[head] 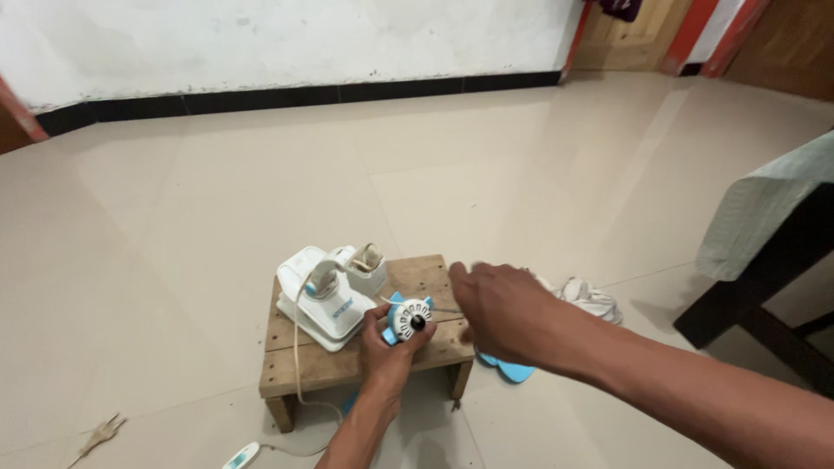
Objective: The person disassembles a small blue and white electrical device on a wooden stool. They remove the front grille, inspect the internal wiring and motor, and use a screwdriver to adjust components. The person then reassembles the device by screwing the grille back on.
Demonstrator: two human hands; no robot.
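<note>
Left hand [388, 346] fingers gripping round white ribbed plastic fan hub [411, 318] at front edge of low wooden desk [323, 365]. Right hand [508, 313] hovering beside hub, fingers curled; grip unclear. White-blue fan motor housing [326, 300] near desk's left edge.

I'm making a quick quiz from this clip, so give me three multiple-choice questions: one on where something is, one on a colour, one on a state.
1. Where does the white fan base stand?
A. on the small wooden stool
B. on the floor tiles
C. on the dark table

2. What colour are the fan blades behind the right hand?
A. red
B. light blue
C. black

3. What is the left hand doing?
A. lying flat on the floor
B. gripping the round white motor part
C. holding the plug

Answers: 1 A, the base sits on the stool's top. 2 B, a light blue blade shows under the right forearm. 3 B, its fingers wrap the motor part; the plug lies loose on the floor.
</note>
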